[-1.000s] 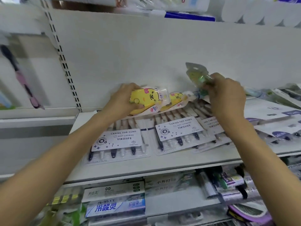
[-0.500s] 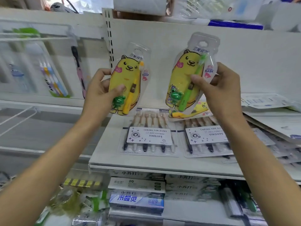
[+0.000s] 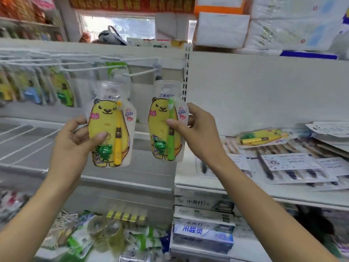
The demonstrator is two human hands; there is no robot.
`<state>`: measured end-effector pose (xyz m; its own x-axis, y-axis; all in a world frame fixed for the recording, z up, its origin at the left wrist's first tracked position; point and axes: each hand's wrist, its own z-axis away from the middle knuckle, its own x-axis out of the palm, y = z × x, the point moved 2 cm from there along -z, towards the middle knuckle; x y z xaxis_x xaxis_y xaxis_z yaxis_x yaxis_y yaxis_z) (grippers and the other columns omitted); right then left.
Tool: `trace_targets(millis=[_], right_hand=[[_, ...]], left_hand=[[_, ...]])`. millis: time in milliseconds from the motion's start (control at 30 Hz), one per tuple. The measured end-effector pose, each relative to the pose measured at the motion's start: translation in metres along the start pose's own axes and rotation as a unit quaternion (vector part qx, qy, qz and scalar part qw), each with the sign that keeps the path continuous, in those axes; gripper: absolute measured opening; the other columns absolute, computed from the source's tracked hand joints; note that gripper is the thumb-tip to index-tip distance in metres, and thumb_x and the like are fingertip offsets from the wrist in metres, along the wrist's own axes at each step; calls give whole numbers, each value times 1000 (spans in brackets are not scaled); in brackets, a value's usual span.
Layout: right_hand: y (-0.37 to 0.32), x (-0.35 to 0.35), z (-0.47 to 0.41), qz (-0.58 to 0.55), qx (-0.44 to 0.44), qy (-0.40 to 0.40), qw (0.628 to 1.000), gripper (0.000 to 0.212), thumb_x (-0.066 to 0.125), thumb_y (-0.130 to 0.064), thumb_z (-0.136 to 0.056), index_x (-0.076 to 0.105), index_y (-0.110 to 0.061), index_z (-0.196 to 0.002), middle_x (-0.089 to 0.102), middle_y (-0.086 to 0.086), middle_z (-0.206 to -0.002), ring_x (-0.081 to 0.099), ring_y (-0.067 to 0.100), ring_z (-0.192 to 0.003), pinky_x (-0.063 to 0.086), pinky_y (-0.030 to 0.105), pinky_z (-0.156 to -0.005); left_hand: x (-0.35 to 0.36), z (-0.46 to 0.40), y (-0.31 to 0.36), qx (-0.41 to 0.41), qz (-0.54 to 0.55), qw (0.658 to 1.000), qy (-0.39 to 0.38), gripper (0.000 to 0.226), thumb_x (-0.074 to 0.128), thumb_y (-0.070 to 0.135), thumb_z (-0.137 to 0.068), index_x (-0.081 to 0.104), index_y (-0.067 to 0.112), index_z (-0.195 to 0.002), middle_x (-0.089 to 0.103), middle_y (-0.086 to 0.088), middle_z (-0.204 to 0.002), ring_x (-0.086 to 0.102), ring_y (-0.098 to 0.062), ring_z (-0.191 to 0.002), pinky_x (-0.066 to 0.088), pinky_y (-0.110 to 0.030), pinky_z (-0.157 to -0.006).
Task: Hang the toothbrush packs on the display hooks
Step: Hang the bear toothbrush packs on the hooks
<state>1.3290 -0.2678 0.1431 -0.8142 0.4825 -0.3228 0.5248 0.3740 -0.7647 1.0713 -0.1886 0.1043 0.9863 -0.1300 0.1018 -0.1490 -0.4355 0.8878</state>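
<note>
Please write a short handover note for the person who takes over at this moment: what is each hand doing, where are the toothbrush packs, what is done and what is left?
Left hand: grip on the yellow-brush pack, held upright.
Right hand: grip on the green-brush pack, upright, below the hooks.
Neither pack is on a hook yet; both hang holes are free, below the white wire hooks.
One more bear pack lies flat on the right shelf.
Other packs already hang on the hooks further left.
Left to do: thread both held packs onto a hook, then probably the one on the shelf.
</note>
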Motion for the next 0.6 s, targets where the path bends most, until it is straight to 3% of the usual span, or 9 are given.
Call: trace_targets(millis=[67, 167, 267, 400, 500, 600], right_hand=[[-16, 34, 7, -10, -3, -18, 1000, 17, 76, -19, -88, 69, -11, -102, 75, -5, -88, 67, -2, -70, 53, 16, -62], [-41, 86, 17, -18, -13, -39, 999, 18, 76, -20, -88, 69, -12, -103, 75, -6, -88, 68, -1, -73, 54, 18, -63], [-65, 139, 26, -40, -22, -66, 997, 16, 75, -17, -88, 69, -17, -103, 72, -14, -85, 67, -6, -74, 49, 10, -62], [-90, 209, 32, -54, -26, -84, 995, 18, 76, -18, -88, 71, -11, -103, 76, -4, -88, 70, 2, -76, 53, 17, -66], [-104, 260, 32, -81, -15, -104, 991, 13, 76, -16, -87, 70, -14, -98, 75, -5, -84, 70, 2, -74, 51, 15, -63], [-117, 306, 29, -100, -12, -128, 987, 14, 76, -16, -87, 71, -16, -100, 77, -4, -85, 72, 7, -76, 55, 22, -67]], left_hand=[[-38, 6, 3, -8, -1, 1000, 3, 35, 70, 2, -80, 63, 14, -113, 77, 5, -97, 74, -10, -84, 60, -23, -73], [-95, 18, 5, -23, -2, 1000, 21, 31, 72, 8, -75, 70, 20, -104, 78, 5, -94, 74, -8, -83, 60, -21, -73], [-154, 27, 6, -34, -12, 998, 56, 30, 71, 0, -81, 70, 19, -105, 78, 3, -95, 74, -7, -79, 60, -20, -70], [-229, 39, 8, -54, -29, 995, 79, 30, 68, -4, -82, 69, 18, -104, 78, 3, -90, 74, -10, -79, 60, -21, -67], [-279, 44, 11, -62, -38, 992, 100, 29, 69, -4, -83, 69, 10, -108, 78, -3, -94, 75, -14, -81, 59, -22, -67], [-322, 45, 14, -65, -42, 990, 119, 30, 69, -3, -84, 68, 6, -113, 78, -5, -96, 75, -17, -84, 59, -23, -67]])
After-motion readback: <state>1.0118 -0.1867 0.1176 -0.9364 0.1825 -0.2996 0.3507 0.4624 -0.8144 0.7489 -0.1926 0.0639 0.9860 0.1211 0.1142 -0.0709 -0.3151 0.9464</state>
